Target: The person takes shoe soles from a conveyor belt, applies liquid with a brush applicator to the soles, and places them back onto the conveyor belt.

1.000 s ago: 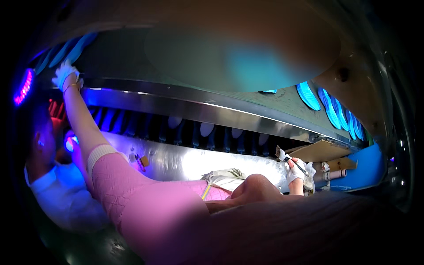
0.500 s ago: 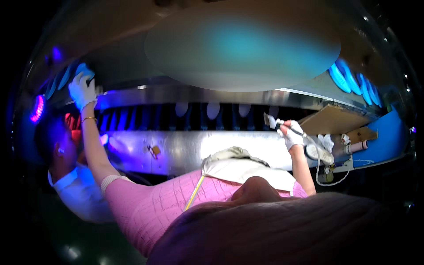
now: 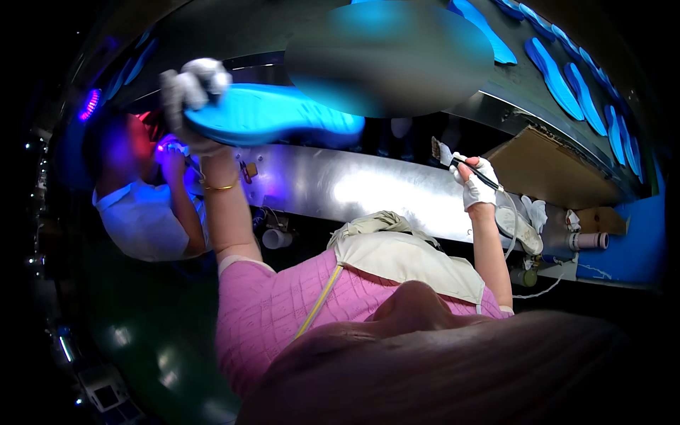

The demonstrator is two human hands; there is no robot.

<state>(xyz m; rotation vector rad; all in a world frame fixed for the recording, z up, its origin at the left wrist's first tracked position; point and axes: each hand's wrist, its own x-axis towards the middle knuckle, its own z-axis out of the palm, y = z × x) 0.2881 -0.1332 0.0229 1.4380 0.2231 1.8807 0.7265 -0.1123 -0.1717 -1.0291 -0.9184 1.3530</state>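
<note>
A bright blue shoe sole (image 3: 276, 117) is held in the air by my left hand (image 3: 193, 99), which wears a white glove. My fingers wrap round its left end, somewhat smeared by motion, and the sole's other end points right. Over on the right, my right hand (image 3: 480, 184), in a white glove with bare fingertips, grips a brush (image 3: 444, 153) by its dark handle. The bristles point up and left, away from the sole. A thin pale tube (image 3: 511, 212) runs down from the handle.
A dark conveyor belt (image 3: 234, 32) carries more blue soles (image 3: 556, 78). Below it stretches a steel bench (image 3: 340, 184). At right are a cardboard sheet (image 3: 559, 166), a pale shoe-shaped piece (image 3: 519, 230) and a pink roll (image 3: 591, 241). A co-worker (image 3: 149, 223) sits at left near a magenta light (image 3: 90, 104).
My left hand has come away from the belt at far left and moved right, now with the blue sole in it. My right hand keeps the brush. The whole view has shifted.
</note>
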